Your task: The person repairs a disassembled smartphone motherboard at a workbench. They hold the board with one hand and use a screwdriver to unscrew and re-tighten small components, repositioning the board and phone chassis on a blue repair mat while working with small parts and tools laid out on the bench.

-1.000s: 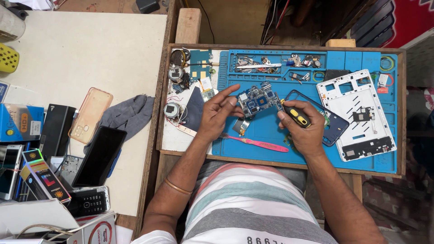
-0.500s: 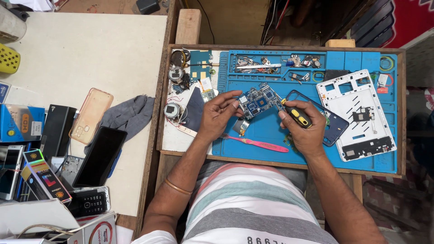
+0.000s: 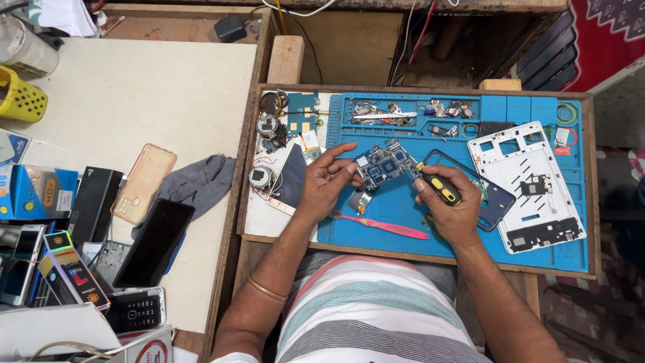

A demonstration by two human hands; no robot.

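Circuit board (image 3: pixel 383 163) higher above blue mat (image 3: pixel 403 208)

One circuit board (image 3: pixel 383 163), one screwdriver (image 3: pixel 437 187), one pink toothbrush (image 3: pixel 383 225), one white phone frame (image 3: pixel 527 185), two hands.

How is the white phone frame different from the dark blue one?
The white phone frame is wider and lies free on the blue mat; the dark blue frame is narrower and partly hidden under the right hand. The white one has many cutouts; the blue one shows one. Both lie flat.
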